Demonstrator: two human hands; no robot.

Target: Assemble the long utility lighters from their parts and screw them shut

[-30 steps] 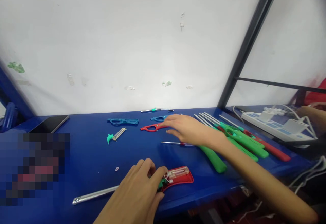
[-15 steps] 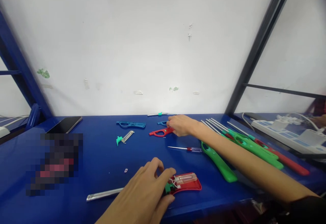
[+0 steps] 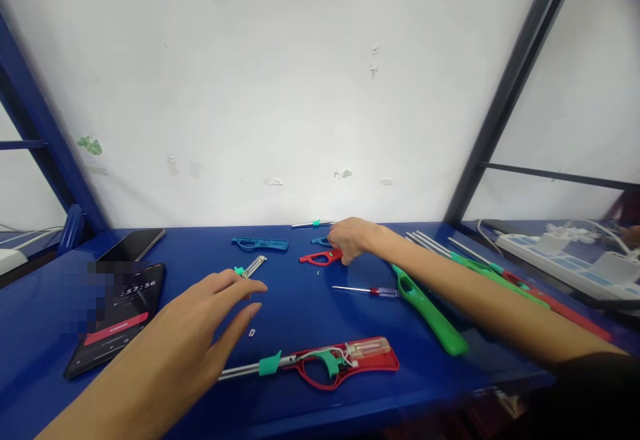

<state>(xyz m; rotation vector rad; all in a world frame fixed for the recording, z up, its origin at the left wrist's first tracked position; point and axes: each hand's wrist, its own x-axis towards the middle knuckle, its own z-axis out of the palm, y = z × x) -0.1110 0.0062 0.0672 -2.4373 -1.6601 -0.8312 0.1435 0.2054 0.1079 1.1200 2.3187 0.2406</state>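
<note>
Currently, the red lighter half-shell is being partly covered by the right hand, grip unclear; left hand is being held empty, fingers apart. Up front, wires of the opened lighter are being left exposed: a bump could unseat them.

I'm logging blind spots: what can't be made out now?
All in the head view:
Metal tube, left end: behind the left hand.
Red shell, right end: behind the right hand.
Lit phone, start of clock: under pixelation.
Black sleeve: cut off by the edge.
Pale bit: too small.
</note>
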